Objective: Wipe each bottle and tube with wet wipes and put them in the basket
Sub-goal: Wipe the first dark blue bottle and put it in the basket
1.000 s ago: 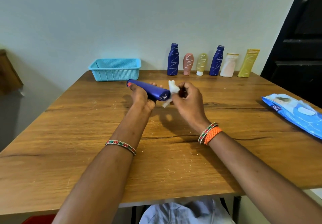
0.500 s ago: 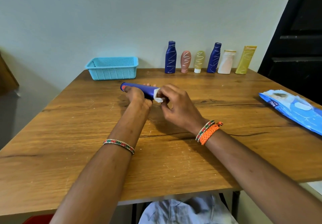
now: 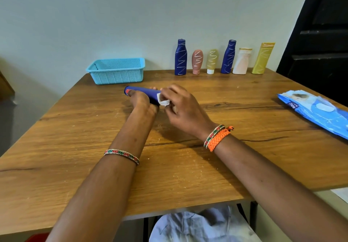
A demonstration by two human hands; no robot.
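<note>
My left hand (image 3: 141, 101) grips a dark blue tube (image 3: 145, 92) lying sideways over the middle of the table, its cap end pointing left. My right hand (image 3: 183, 108) pinches a white wet wipe (image 3: 163, 101) against the tube's right end, which its fingers hide. A turquoise mesh basket (image 3: 116, 71) stands at the back left with nothing showing inside. Along the back edge stand two dark blue bottles (image 3: 180, 58) (image 3: 228, 57), a pink tube (image 3: 197, 61), a small yellow tube (image 3: 212, 61), a white bottle (image 3: 242, 61) and a tall yellow tube (image 3: 263, 59), all marked with scribbles.
A blue pack of wet wipes (image 3: 316, 110) lies at the table's right edge. The wooden table (image 3: 94, 147) stands against a pale wall, with a dark door (image 3: 320, 25) at the right. My lap shows below the front edge.
My right hand has brought the wipe from beside the tube's end onto the tube and now covers that end. The tube has tipped a little flatter in my left hand.
</note>
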